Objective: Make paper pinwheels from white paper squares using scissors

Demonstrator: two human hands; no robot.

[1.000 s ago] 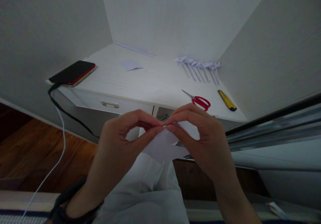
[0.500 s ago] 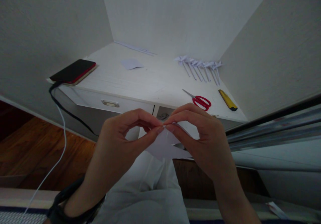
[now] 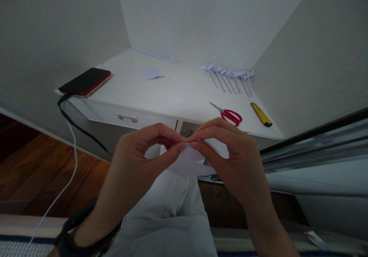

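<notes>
Between my hands hangs a sheet of white paper [image 3: 186,163] with cut flaps, held just in front of the desk edge and above my lap. My left hand [image 3: 149,155] pinches its upper part between thumb and index finger. Right beside it, my right hand [image 3: 225,153] pinches the same paper, the fingertips of both hands nearly touching. One flap of the paper runs behind my right fingers. The pinched spot itself is mostly hidden by the fingertips.
On the white desk [image 3: 135,96] lie red-handled scissors [image 3: 230,116], a yellow cutter [image 3: 261,115], several paper pinwheels on sticks [image 3: 230,76], a square of paper [image 3: 151,73], thin paper strips [image 3: 155,55] and a phone [image 3: 86,81] with a cable [image 3: 76,149] hanging off the left.
The hanging part of the paper has swung up slightly and its right flap has shifted. Both hands keep their pinch in nearly the same place.
</notes>
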